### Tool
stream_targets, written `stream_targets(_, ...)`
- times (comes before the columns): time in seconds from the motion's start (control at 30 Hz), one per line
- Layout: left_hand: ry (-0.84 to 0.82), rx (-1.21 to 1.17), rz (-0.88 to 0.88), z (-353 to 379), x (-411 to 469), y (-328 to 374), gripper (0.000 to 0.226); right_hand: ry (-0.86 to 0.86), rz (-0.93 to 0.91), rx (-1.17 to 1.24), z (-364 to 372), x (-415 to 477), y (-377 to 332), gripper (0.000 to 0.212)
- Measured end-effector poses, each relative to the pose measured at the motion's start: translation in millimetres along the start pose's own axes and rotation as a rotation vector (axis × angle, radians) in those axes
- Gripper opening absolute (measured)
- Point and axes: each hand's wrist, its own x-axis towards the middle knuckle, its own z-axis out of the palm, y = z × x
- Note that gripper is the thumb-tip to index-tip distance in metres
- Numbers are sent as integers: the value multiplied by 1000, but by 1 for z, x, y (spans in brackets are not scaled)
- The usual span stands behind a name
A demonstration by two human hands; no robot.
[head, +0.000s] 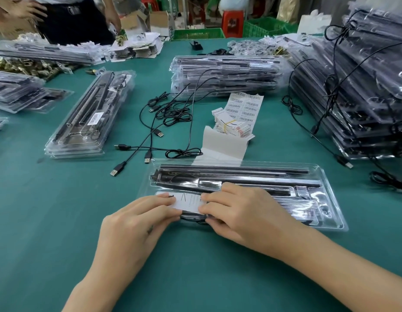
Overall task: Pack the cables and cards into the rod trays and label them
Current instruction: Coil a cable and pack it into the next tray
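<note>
1. Near the front of the green table (60, 221) lies a clear plastic rod tray (320, 171), and the white card (188, 200) sits in its near-left pocket
2. The left hand (137, 224) takes the card's left end, forefinger on top, thumb at the lower edge, fingers narrow
3. The right hand (240, 212) mirrors it on the right end, fingers bent down over the edge
4. A black cable (192, 218) peeks out just under the card
5. The card looks light and bendy, so holding it by the ends suits it; the thin tray probably flexes and slides, so it is best held by the rim
6. The barcode label sheet (245, 106) waits beyond the tray, apart from it
</note>
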Motion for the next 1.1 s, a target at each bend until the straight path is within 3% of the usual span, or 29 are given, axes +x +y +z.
stream_targets(0.43,47,24,44,2,-2,2,19,-20,30,-80,-3,6,-9,19)
stream_targets(0.53,49,31,67,3,-2,2,22,0,58,-128,-1,12,-18,8)
stream_targets(0.73,-34,16,93,0,-5,-2,22,81,137,-204,10,9,-28,31)
stream_targets(0.93,-44,87,164,0,-7,-2,14,201,71,-193,21,-15,-30,12)
stream_targets(1.1,-39,132,212,4,-9,-2,11,223,143,-113,29,-14,-33,10)
